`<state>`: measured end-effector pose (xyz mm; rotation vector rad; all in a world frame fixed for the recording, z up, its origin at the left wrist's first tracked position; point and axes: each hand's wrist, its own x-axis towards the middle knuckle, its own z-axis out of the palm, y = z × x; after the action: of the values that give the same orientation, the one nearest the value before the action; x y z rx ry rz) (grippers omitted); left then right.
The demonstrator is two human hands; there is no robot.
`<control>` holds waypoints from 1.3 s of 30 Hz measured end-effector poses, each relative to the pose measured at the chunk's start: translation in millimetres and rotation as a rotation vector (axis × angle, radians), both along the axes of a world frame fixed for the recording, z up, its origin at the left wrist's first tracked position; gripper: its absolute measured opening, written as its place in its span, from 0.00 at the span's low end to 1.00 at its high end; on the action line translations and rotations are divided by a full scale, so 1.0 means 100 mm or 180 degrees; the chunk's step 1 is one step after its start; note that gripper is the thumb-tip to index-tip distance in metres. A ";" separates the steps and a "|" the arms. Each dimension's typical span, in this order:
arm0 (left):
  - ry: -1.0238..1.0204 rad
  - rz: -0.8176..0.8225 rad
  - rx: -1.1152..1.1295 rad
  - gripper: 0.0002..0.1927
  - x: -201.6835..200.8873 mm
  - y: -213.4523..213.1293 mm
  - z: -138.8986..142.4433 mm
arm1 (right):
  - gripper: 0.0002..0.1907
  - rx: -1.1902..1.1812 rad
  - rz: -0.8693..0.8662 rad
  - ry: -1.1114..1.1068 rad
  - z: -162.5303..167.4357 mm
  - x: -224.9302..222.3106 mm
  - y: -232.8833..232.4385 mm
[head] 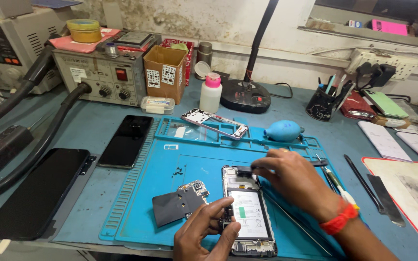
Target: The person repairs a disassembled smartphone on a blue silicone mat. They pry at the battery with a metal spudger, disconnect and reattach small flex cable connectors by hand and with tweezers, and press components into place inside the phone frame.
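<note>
An opened phone body [248, 212] with its white battery exposed lies on the blue repair mat [170, 164]. My left hand [204, 234] grips the phone's left edge near the bottom, thumb and fingers pinching the frame. My right hand [293, 179], with a red band on the wrist, reaches over the phone's top end and holds a thin dark tool [247, 170] against the top of the phone. A small circuit board with a black flap [182, 200] lies on the mat just left of the phone.
A silver phone frame [214, 124] and a blue air blower [283, 130] lie at the mat's far edge. Two dark phones [126, 140] [37, 191] rest to the left. A soldering station [100, 75], cardboard box [165, 70], white bottle [210, 94] and lamp base [245, 95] stand behind. Tools [364, 183] lie right.
</note>
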<state>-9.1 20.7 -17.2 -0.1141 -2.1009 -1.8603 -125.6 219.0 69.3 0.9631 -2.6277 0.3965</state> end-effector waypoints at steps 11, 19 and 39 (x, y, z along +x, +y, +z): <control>-0.0331 0.0008 0.0212 0.26 0.01 0.02 0.04 | 0.11 0.0024 -0.0168 -0.0042 0.23 0.14 0.27; -0.0774 -0.0179 0.0849 0.19 -0.02 -0.03 0.02 | 0.12 -0.0073 -0.1992 -0.0394 0.17 0.10 1.05; -0.0096 -0.1070 0.1745 0.06 0.15 0.21 -0.25 | 0.22 -0.2088 0.0280 -0.1091 -0.76 1.26 0.53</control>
<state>6.3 41.7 -41.9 -0.3217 -1.5834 -2.5786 0.4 271.8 -6.6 0.8288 -2.4396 1.4424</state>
